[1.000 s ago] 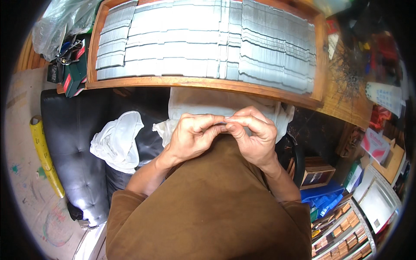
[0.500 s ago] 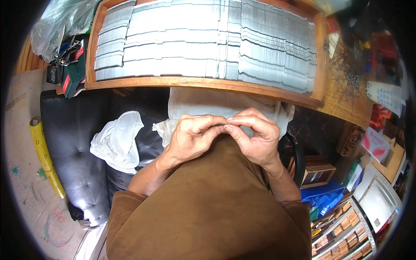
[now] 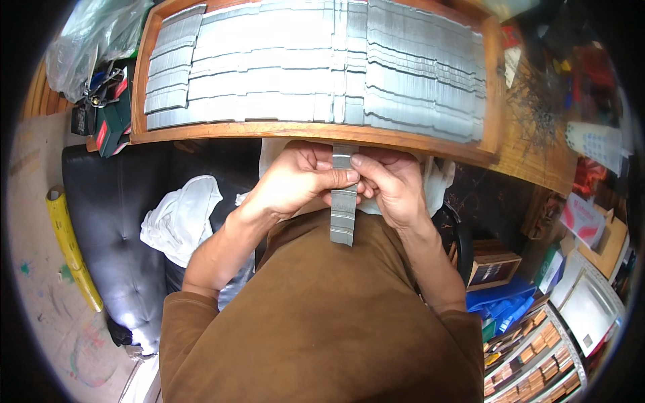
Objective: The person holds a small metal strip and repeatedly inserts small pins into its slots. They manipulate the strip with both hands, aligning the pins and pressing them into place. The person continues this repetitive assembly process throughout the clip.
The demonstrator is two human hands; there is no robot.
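Observation:
A narrow grey strip with pale cross bands hangs in front of my chest, its long side running toward me. My left hand pinches it from the left, thumb laid across its face. From the right, my right hand grips the upper part between thumb and fingers. Some fingertips are hidden behind the strip. Just beyond my hands lies a wooden tray, filled with tightly packed rows of similar grey pieces.
A black padded seat with a white cloth is to the left. Beside it leans a yellow tube. Thin dark bits lie on the wooden bench at right. Shelving and a blue bag stand lower right.
The strip, seen only as a thin edge before, now shows its banded face lengthwise. My hands have shifted slightly away from me, toward the tray.

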